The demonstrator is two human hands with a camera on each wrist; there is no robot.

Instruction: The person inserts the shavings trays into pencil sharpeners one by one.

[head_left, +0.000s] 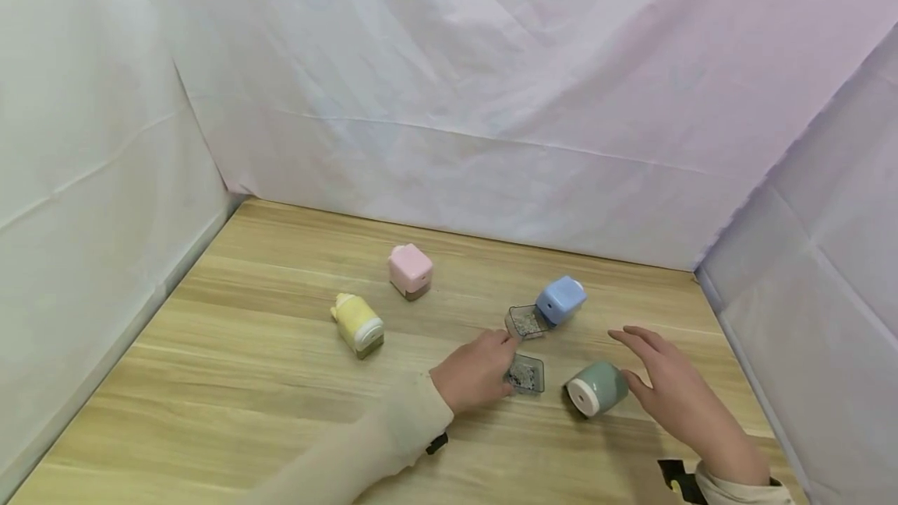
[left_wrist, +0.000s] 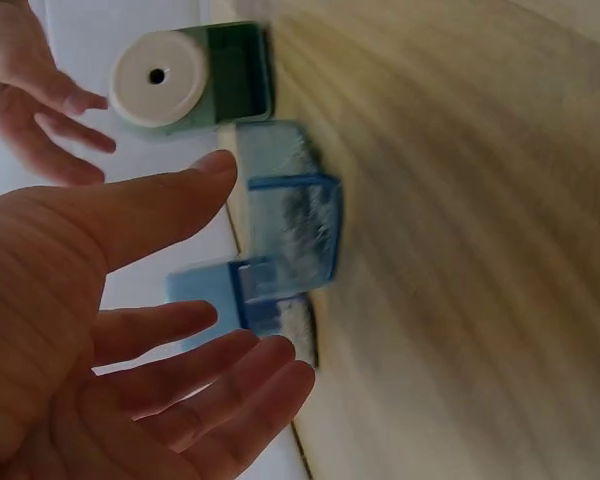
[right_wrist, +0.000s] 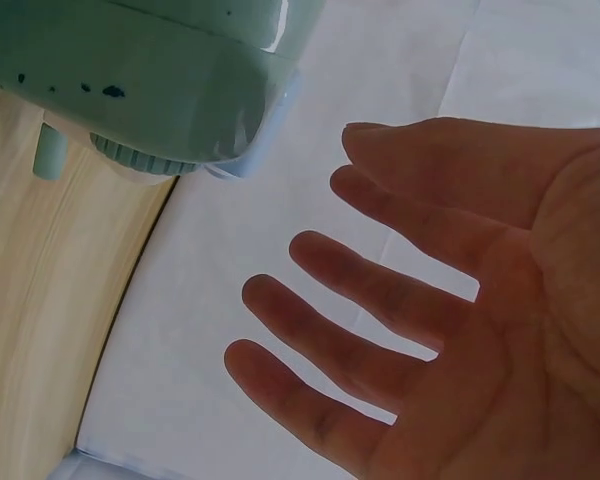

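A clear shavings drawer (head_left: 528,374) with dark shavings lies on the table. Close at its left side is my left hand (head_left: 475,372); in the left wrist view its thumb and fingers are spread around a gap, with the drawer (left_wrist: 298,225) just past the fingertips. Whether they touch cannot be told. To the right, a green pencil sharpener (head_left: 602,386) has an empty drawer slot (left_wrist: 242,75). Beside it hovers my right hand (head_left: 677,388), fingers extended and apart, nothing in the palm. The sharpener's crank handle (right_wrist: 49,152) shows in the right wrist view.
Behind the loose drawer, a blue pencil sharpener (head_left: 561,299) stands against another clear drawer (head_left: 526,323) of pale shavings. A pink sharpener (head_left: 411,270) and a yellow sharpener (head_left: 358,323) stand farther left. White cloth (head_left: 449,84) walls in the wooden table (head_left: 231,349).
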